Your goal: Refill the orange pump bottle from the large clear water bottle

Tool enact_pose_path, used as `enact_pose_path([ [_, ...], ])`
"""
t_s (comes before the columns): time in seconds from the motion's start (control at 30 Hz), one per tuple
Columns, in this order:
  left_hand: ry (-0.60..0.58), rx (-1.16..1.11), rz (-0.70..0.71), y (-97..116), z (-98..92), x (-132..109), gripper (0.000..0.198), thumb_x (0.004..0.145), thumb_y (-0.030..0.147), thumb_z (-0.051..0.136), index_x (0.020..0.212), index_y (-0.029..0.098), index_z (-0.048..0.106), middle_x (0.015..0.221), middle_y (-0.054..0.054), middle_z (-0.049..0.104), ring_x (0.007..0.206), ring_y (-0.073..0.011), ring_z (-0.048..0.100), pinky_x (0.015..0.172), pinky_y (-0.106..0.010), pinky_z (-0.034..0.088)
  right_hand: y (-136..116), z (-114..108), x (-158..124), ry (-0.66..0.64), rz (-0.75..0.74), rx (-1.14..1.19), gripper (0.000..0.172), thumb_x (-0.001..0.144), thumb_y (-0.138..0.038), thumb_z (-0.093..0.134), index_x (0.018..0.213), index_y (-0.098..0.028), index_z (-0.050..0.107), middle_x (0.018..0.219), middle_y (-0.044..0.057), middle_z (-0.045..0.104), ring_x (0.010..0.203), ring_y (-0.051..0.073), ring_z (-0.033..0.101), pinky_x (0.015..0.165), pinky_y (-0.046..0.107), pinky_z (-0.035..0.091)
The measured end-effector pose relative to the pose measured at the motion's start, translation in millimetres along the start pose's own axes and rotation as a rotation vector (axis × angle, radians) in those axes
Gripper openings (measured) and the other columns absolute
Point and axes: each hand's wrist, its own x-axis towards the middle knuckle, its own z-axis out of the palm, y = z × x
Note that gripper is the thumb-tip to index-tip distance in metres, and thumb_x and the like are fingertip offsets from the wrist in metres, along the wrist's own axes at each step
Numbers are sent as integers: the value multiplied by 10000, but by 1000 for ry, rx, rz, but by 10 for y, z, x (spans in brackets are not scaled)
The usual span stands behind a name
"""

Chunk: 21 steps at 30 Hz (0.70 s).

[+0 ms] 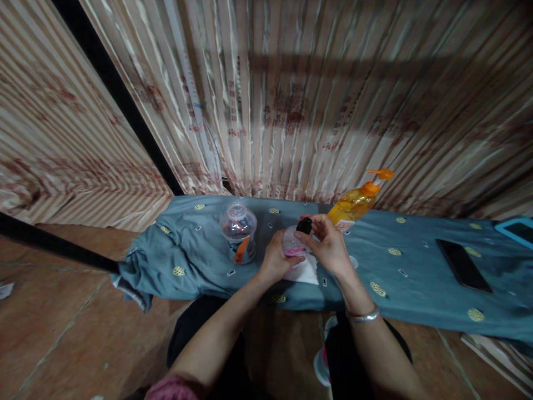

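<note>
My left hand (276, 259) is wrapped round a small clear bottle (291, 243) with a pink label. The fingers of my right hand (325, 242) pinch the black cap (305, 225) at the bottle's top. Beneath the bottle lies a white tissue (306, 270) on the blue-green cloth. To the left stands an open clear plastic bottle (240, 233) with an orange and dark label. Behind my right hand is a pump bottle of yellow liquid (353, 205), its orange pump leaning right. A small round clear piece (353, 261) shows beside my right wrist.
A black phone (463, 265) and a blue-framed object (516, 230) lie on the cloth-covered bench (400, 283) at the right. Striped curtains (291, 100) hang behind it. A dark pole (58, 244) runs down to the bench's left end. My knees are below its front edge.
</note>
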Motion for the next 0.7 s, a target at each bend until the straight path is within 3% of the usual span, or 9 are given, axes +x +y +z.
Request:
enact_pose_path([
  [0.23,14,-28,-17,-32,-7,-5,715,547,218,909,1178,192,574,1130,-63,678,1078,-272,658,987,-427,512,-60,-77,-17,-117,-24,-28,382,938,-411,646,1259,-207,607,1254,81,647,1115,236,641,974,492,509],
  [0.47,5,-36,-13,-20,-1,-11,696,547,204,904,1159,183,573,1117,-65,670,1075,-277,652,986,-421,504,-1,-38,-11,-9,11,-48,324,937,-411,647,1174,-190,625,1149,62,665,982,199,663,887,441,549],
  [0.7,5,-15,-17,-1,-20,-13,692,553,199,901,1159,189,567,1132,-63,666,1087,-280,646,990,-430,502,-80,-108,-23,-121,-2,-49,369,938,-408,648,1245,-207,615,1244,79,649,1074,223,653,933,464,535],
])
